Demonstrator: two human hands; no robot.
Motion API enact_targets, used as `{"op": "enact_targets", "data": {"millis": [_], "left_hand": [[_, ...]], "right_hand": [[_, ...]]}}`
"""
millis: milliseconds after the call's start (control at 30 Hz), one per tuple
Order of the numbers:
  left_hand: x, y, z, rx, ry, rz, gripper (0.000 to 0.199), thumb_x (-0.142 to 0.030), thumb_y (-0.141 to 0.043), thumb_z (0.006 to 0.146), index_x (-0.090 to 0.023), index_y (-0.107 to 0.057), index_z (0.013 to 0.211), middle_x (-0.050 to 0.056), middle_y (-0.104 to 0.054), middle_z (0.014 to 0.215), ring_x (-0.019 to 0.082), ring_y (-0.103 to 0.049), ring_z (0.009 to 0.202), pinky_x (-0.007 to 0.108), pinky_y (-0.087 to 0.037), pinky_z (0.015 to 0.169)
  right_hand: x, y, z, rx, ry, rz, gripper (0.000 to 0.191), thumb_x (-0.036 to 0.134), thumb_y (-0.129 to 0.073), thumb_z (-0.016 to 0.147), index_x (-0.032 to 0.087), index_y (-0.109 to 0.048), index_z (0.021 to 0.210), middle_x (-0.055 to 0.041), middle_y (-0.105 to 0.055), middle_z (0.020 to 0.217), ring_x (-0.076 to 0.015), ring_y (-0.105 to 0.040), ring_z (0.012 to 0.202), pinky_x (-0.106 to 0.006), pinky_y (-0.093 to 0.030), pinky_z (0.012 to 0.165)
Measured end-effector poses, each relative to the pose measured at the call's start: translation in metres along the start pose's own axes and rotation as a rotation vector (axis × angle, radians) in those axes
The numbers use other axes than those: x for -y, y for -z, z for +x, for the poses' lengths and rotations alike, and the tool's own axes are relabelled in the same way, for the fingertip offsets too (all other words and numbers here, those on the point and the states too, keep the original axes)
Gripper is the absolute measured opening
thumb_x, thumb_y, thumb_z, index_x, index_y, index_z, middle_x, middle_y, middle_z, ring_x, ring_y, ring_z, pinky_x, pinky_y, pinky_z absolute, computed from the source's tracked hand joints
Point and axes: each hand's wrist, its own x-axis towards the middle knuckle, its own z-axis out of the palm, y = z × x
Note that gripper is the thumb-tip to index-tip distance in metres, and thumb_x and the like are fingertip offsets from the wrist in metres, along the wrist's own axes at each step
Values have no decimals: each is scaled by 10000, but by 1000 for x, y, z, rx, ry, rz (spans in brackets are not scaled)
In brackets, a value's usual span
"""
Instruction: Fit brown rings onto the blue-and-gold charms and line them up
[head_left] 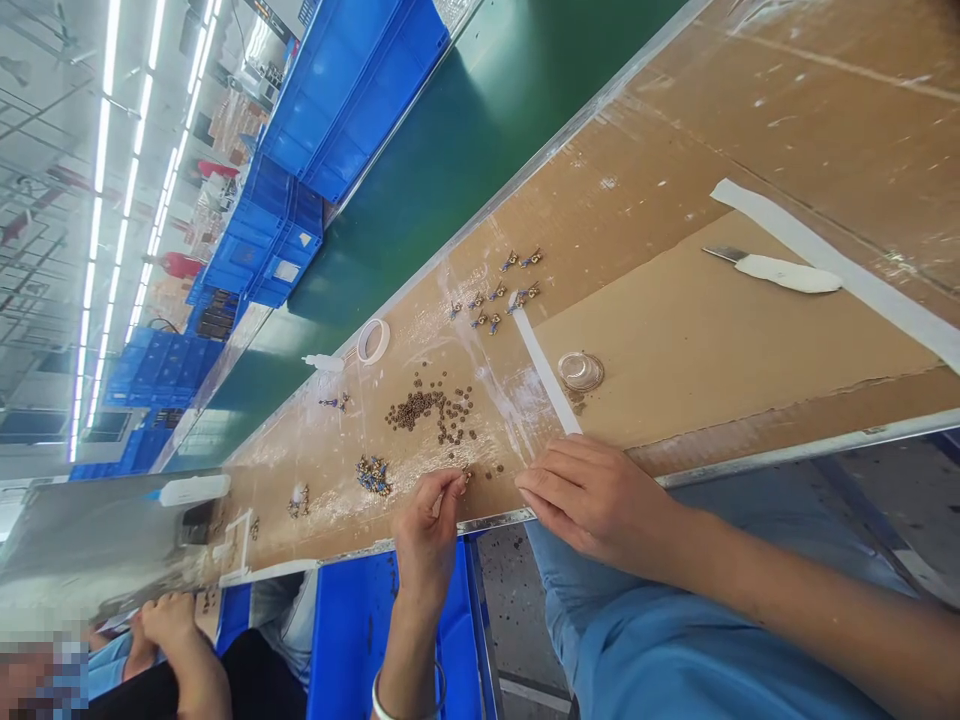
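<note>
My left hand [429,525], with a bangle at the wrist, is closed in a pinch just above the table's near edge. A tiny brown piece [467,472] shows at its fingertips. To its right, my right hand [589,495] rests at the edge with fingers bent and pressed together; whatever they hold is hidden. Beyond the hands lie many small round brown pieces [416,408], loosely heaped. A cluster of small blue-and-gold parts [373,476] sits left of my left hand. Similar parts [495,292] stand spaced out farther back. A small clear dish [580,371] is beyond my right hand.
A white-handled knife [787,272] and white strips [546,370] lie on the cardboard-covered table [660,330]. A tape roll [373,341] and small bottle [324,362] are near the green belt [480,130]. Blue crates [352,90] stand beyond; another person's hand [169,618] is lower left.
</note>
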Motion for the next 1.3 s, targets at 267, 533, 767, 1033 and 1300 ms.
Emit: {"op": "enact_targets", "data": {"millis": [267, 533, 767, 1033, 1300], "left_hand": [[-1, 2, 1, 19, -28, 33, 122, -255, -619, 875, -219, -715, 808, 23, -749, 799, 186, -692, 782, 281, -518, 746], [-1, 1, 2, 10, -169, 154, 128, -201, -589, 899, -196, -704, 844, 32, -751, 822, 171, -702, 769, 253, -537, 706], [-4, 0, 4, 19, -177, 159, 141, -204, -592, 891, -197, -713, 819, 34, -750, 816, 168, -701, 770, 247, -534, 718], [-7, 7, 6, -54, 257, -388, 142, -337, -755, 776, -202, -746, 818, 11, -747, 720, 156, -692, 713, 249, -545, 716], [-63, -23, 116, 11, 164, -641, 221, -370, -769, 713, -159, -733, 764, 19, -728, 656, 156, -678, 661, 289, -545, 711]], "right_hand": [[0, 2, 0, 15, -2, -3, 221, 147, -428, 989, 160, -598, 849, -18, -568, 735, -157, -470, 705, -313, -342, 676], [-2, 1, -1, 14, 12, 2, 171, 140, -469, 968, 152, -596, 855, -17, -562, 737, -165, -464, 716, -314, -344, 686], [-1, 1, -1, 8, 7, 8, 159, 127, -485, 958, 158, -586, 840, -14, -562, 735, -158, -464, 709, -300, -332, 692], [1, 1, 2, -17, -15, 67, 177, 126, -454, 971, 168, -570, 844, -4, -552, 728, -157, -442, 701, -307, -336, 686], [3, -8, 3, -65, 2, 40, 165, 101, -466, 936, 180, -548, 817, 2, -566, 732, -148, -458, 702, -298, -344, 688]]}}
